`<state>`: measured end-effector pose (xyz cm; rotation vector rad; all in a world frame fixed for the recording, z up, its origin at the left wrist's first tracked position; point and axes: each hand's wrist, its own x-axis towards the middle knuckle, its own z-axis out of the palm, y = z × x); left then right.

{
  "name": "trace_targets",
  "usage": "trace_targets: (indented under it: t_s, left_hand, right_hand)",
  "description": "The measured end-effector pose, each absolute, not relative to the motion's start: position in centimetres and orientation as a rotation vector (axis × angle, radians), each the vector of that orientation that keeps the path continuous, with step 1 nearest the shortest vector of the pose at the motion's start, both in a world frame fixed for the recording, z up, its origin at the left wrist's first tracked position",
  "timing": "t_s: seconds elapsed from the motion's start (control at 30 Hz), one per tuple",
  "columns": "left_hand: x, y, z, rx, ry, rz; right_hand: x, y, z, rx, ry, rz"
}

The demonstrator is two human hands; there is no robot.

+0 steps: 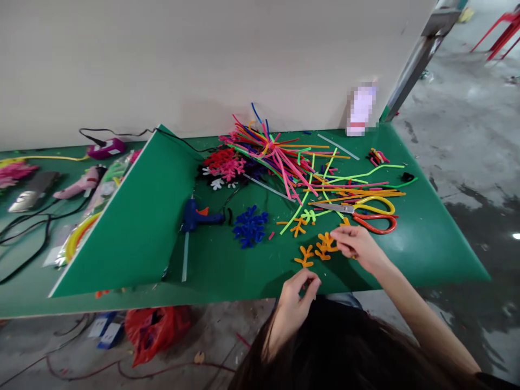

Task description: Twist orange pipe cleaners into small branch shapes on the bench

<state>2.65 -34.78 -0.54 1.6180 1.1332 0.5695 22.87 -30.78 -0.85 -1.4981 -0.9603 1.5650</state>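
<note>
My right hand (357,246) is closed in a pinch at the edge of some branched orange pipe-cleaner pieces (325,248); its fingertips appear to grip one of them. Bits of orange show above and below its fingers. Nearer the table's front edge, my left hand (296,298) has its thumb and fingers curled together, and whatever they hold is too small to make out. Just beyond it lies a single orange branched piece (304,257). Another orange piece (298,227) rests beside a light-green one (309,215). Scissors (361,210) with yellow and red handles lie past my right hand.
A heap of coloured pipe cleaners (280,157) spreads toward the wall. Left of my hands are blue branched pieces (251,226) and a blue glue gun (199,215). A green divider panel (122,233) stands at left. A pixelated upright object (361,108) leans on the wall.
</note>
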Motion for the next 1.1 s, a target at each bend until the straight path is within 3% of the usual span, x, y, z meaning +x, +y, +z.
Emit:
trace_targets:
  t_s: [0.17,0.33,0.5,0.77,1.1]
  left_hand:
    - [0.7,-34.6,-0.7,1.538,1.258,0.611]
    - [-0.6,-34.9,-1.2,1.555,1.341,0.668]
    - [-0.4,-34.3,-2.3,2.125,1.312,0.803]
    - [0.4,-33.6,-3.6,2.589,1.258,0.502]
    - [-0.2,-34.3,-2.1,2.480,1.189,0.750]
  right_hand:
    - [23.9,-27.3,-2.6,-1.687,-1.162,1.244]
    - [23.1,-29.3,-3.7,-1.834,-1.326,0.632]
    - [22.7,-33.0,-5.2,-1.876,-1.412,0.219]
    - [22.5,-33.9,-6.5,-1.839,-1.559,-0.119]
    - [27.5,-27.0,-2.9,-1.882,-1.872,-0.247]
